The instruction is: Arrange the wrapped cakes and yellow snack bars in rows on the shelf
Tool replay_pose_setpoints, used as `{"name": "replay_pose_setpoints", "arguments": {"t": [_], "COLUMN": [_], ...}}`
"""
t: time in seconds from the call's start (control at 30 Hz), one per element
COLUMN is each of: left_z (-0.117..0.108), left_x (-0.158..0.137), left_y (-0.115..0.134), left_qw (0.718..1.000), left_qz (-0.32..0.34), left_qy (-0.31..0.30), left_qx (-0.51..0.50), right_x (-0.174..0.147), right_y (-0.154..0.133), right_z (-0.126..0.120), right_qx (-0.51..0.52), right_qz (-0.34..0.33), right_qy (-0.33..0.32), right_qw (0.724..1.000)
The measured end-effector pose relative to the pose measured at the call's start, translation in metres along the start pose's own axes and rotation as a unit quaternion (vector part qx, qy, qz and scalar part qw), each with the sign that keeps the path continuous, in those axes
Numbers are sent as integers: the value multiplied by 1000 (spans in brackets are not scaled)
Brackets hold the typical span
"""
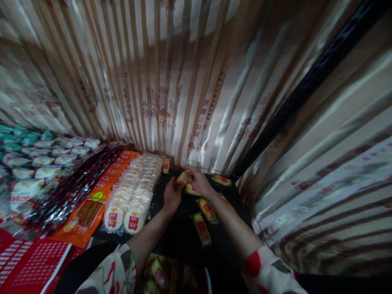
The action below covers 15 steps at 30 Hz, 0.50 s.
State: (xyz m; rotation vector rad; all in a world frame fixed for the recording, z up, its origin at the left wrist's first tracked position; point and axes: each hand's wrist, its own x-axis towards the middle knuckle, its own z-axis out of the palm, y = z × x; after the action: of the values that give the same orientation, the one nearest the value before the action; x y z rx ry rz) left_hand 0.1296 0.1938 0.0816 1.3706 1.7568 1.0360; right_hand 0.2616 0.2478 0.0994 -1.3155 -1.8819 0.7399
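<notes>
Above the dark shelf, both my hands are on one small yellow snack packet (181,179) in clear wrap with a red label. My left hand (172,195) grips it from the left, fingers closed. My right hand (197,181) pinches its upper right side, fingers partly hidden. Just under the right hand lies another yellow packet (192,190). Nearer me, a red-labelled packet (208,210) and a long packet (201,230) lie flat, one beside my right forearm. A further packet (222,180) rests at the back right, and one (165,166) stands at the back left.
Left of my hands run two rows of wrapped white round crackers (133,204), then orange bags (88,210) and many small packs. A red basket (36,265) is at the lower left. More packets (158,272) sit below the shelf edge. Behind hangs a striped curtain (171,81); a black pole (300,98) slants at right.
</notes>
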Motion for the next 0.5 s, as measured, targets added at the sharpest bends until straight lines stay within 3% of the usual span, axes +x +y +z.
{"name": "replay_pose_setpoints", "arguments": {"t": [0.17,0.33,0.5], "left_z": [1,4,7], "left_x": [11,30,44], "left_y": [-18,-16,-6], "left_qw": [999,998,997], "left_qz": [-34,-37,-41], "left_qy": [29,44,65], "left_qx": [11,-10,6], "right_x": [8,14,32], "right_y": [7,15,20], "right_z": [32,54,59], "right_qx": [53,111,46], "right_qz": [45,111,144], "right_qy": [13,24,66], "right_qw": [998,987,986]}}
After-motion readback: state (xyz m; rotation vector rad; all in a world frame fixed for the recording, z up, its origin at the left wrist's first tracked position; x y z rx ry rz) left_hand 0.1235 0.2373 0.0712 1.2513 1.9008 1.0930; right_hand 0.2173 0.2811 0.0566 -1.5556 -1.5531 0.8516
